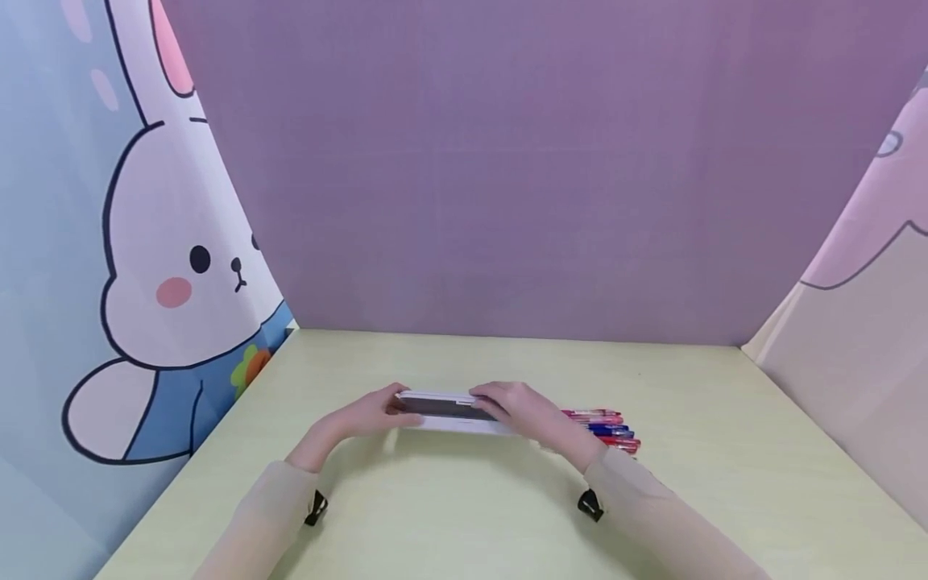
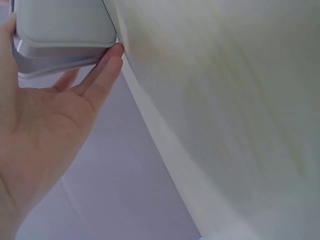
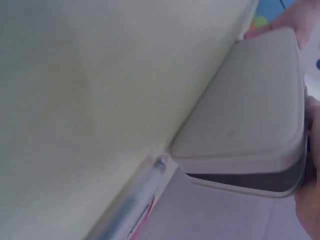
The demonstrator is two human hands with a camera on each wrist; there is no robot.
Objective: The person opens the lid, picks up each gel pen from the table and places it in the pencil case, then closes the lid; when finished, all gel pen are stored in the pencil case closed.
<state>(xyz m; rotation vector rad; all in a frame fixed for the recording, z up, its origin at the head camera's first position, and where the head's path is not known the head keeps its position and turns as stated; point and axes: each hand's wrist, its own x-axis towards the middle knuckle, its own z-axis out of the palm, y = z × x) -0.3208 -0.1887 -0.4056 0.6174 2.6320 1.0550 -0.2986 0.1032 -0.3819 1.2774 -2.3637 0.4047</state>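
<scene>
A white hard pencil case is held between the two hands over the middle of the table, its lid parted from its base. Dark grey shows in the gap. My left hand grips the case's left end, thumb on the near side. On the right end, my right hand holds the case with fingers bent over the upper edge. The rounded white shell fills the top corner of the left wrist view. In the right wrist view the case stands tilted, with the gap along one side; its contents are hidden.
Several pens in red, pink and blue lie just right of the case, partly behind the right forearm. A pale yellow table spreads beneath. Behind it rises a purple cloth backdrop, with cartoon-printed curtains at the sides.
</scene>
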